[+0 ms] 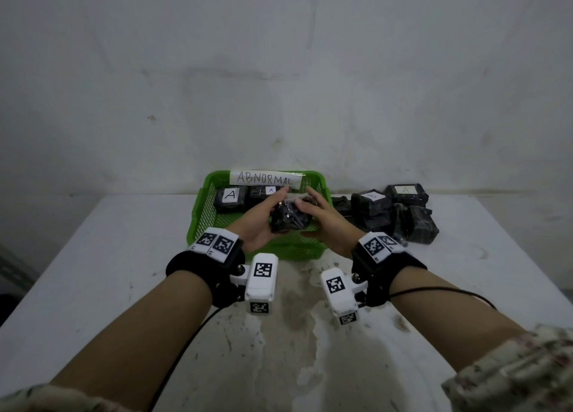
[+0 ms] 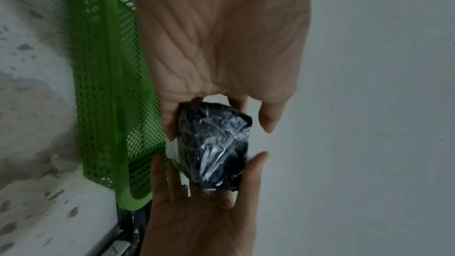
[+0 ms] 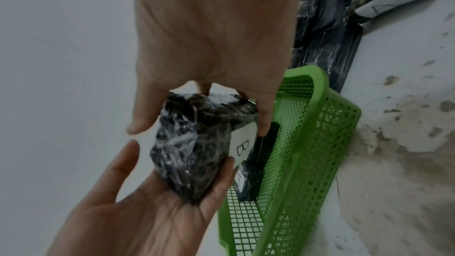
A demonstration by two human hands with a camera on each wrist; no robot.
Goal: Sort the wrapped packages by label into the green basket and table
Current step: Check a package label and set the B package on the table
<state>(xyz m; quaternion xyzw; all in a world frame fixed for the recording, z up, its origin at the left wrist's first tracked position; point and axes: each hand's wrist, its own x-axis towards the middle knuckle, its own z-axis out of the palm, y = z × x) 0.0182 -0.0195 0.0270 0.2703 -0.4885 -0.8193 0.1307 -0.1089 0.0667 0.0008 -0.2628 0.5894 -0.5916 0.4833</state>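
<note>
Both hands hold one black package (image 1: 290, 217) wrapped in clear film, just above the green mesh basket (image 1: 198, 222). My left hand (image 1: 263, 216) cradles it from the left with thumb and fingers curled round it. My right hand (image 1: 316, 213) grips it from the right. In the right wrist view the package (image 3: 194, 147) shows a white label marked B (image 3: 242, 147), held between the right hand (image 3: 199, 129) and the left hand (image 3: 147, 211). The left wrist view shows the package (image 2: 216, 143) in the left hand (image 2: 219, 122), beside the basket (image 2: 105, 104).
The basket carries an ABNORMAL sign (image 1: 265, 179) and holds two packages labelled A (image 1: 231, 198), (image 1: 266, 193). A pile of black packages (image 1: 370, 205) lies on the table right of the basket, one labelled A (image 1: 406, 193). The stained white table (image 1: 124, 272) ends at a wall.
</note>
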